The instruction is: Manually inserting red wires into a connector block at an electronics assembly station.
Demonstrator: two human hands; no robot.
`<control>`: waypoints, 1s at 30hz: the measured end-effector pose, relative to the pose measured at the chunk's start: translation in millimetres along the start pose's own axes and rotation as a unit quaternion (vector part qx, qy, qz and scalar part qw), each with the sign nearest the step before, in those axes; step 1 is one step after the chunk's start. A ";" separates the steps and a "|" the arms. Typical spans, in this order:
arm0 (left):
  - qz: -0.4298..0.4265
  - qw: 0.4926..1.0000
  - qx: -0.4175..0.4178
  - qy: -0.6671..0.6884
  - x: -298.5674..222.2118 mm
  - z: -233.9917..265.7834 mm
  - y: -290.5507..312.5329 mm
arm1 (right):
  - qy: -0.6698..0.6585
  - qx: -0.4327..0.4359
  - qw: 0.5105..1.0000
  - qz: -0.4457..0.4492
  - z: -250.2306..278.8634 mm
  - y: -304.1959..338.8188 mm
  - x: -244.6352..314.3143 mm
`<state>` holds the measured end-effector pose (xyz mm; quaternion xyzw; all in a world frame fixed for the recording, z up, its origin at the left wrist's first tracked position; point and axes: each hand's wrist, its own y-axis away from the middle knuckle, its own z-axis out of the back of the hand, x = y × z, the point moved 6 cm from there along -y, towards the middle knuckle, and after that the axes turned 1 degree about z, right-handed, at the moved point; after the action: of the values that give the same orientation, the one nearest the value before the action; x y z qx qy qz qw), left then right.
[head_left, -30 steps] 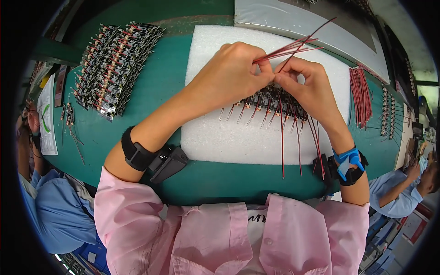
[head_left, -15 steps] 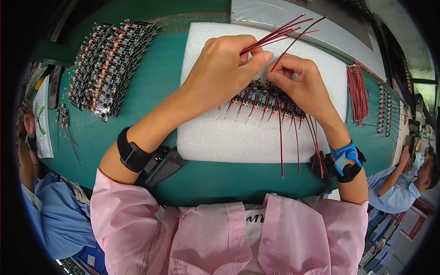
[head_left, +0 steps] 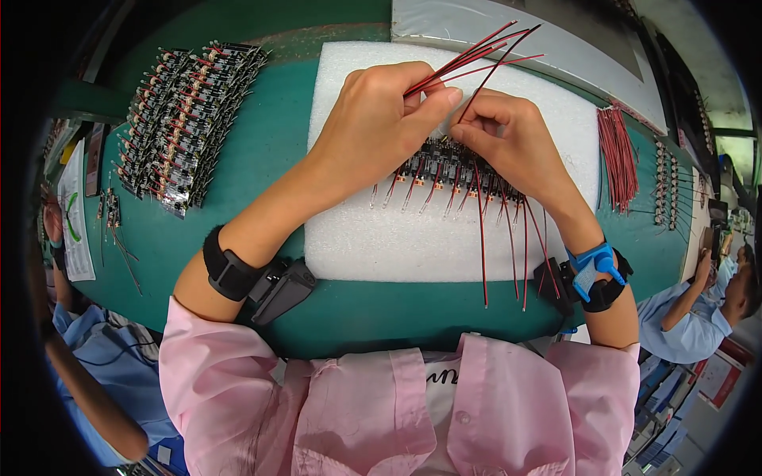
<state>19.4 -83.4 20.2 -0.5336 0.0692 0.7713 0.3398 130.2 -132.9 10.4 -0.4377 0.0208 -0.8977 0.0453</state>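
Observation:
My left hand is closed around a small bundle of red and black wires, whose free ends fan out up and to the right. Close beside it, my right hand pinches a single dark wire over the far edge of a row of small black circuit boards. Clear-tipped leads stick out toward me from the row. Several long red and black wires hang from its right part across a white foam pad. My fingers hide the wire's lower end.
Rows of wired circuit boards lie on the green table at left, with a few loose pieces nearer. To the right are a pile of red wires and strips of small parts. A grey metal box borders the pad's far side. People sit at both sides.
Both hands have shifted slightly left, still close together with their wires. At the left edge, a neighbouring person's arm has come lower into view.

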 end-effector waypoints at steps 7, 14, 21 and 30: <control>-0.003 1.000 -0.002 -0.001 -0.4 -0.4 -0.5 | 0.001 0.002 1.000 0.005 1.5 0.3 0.0; 0.005 1.000 -0.001 0.001 1.6 -0.3 0.0 | 0.004 0.000 1.000 0.002 -0.2 0.3 1.1; 0.004 1.000 -0.005 0.010 0.8 0.1 0.3 | 0.014 -0.018 1.000 0.016 0.0 2.0 3.2; -0.021 0.999 -0.028 0.003 -4.4 -1.1 1.6 | 0.029 -0.040 0.997 0.056 3.7 6.4 6.8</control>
<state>20.2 -87.1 23.1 -0.5461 0.0376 0.7642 0.3410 129.3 -139.9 17.5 -0.4114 0.0822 -0.9044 0.0776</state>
